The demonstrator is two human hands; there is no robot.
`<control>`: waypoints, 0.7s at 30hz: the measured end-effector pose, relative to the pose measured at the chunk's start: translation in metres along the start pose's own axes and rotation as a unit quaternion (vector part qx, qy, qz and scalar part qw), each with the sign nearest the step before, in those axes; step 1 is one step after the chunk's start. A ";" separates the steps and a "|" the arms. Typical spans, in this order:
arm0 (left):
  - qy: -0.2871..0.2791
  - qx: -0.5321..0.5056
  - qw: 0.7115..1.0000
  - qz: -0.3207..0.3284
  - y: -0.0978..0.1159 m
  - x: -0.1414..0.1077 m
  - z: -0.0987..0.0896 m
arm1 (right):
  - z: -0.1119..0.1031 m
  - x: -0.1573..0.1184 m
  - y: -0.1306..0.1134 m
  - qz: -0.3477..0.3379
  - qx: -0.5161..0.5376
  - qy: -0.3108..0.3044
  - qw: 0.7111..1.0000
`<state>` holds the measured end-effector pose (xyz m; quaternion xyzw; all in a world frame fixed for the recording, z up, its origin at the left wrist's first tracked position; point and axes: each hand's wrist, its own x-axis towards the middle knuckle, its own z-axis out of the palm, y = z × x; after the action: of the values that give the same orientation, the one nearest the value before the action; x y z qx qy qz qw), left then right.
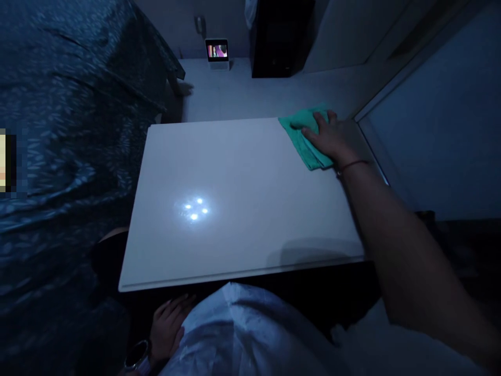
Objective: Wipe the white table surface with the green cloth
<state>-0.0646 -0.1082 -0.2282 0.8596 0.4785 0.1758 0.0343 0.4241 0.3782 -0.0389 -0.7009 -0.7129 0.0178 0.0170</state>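
Note:
A green cloth (311,149) lies at the far right corner of a white tabletop (235,172), partly over the edge. My right hand (326,133) presses on it from above with the fingers curved over the fabric, and a thin red band circles that wrist. Below the near edge of the tabletop, my left hand (168,321) rests beside my light-coloured shirt (242,324), its fingers stretched out and holding nothing visible. A watch (136,355) is on the left wrist. Several bright light spots reflect off the tabletop's left half.
Dark patterned fabric (70,104) fills the left side. On the floor beyond the tabletop stand a small lit screen (217,52) and a dark cabinet (279,42). A pale panel (442,120) is on the right. The room is dim.

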 end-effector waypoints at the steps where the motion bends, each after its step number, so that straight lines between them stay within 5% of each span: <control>1: -0.003 -0.001 1.000 -0.002 -0.001 0.000 0.000 | -0.001 0.011 0.000 0.019 0.041 -0.002 0.999; 6: -0.016 0.034 0.999 0.038 -0.007 0.003 -0.003 | -0.006 0.031 0.002 0.061 0.126 -0.014 0.990; 11: -0.016 0.027 0.998 0.047 -0.009 0.005 -0.004 | -0.001 0.003 0.006 0.030 0.135 -0.035 0.990; 15: -0.017 0.015 0.999 0.041 -0.008 0.004 -0.003 | 0.012 -0.058 0.019 -0.043 0.123 -0.013 0.991; 21: -0.025 0.019 0.998 0.053 -0.013 0.003 -0.001 | 0.017 -0.203 0.025 -0.125 0.036 -0.007 0.991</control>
<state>-0.0744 -0.0986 -0.2297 0.8885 0.4342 0.1472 0.0207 0.4518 0.1759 -0.0573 -0.6052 -0.7938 0.0463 0.0394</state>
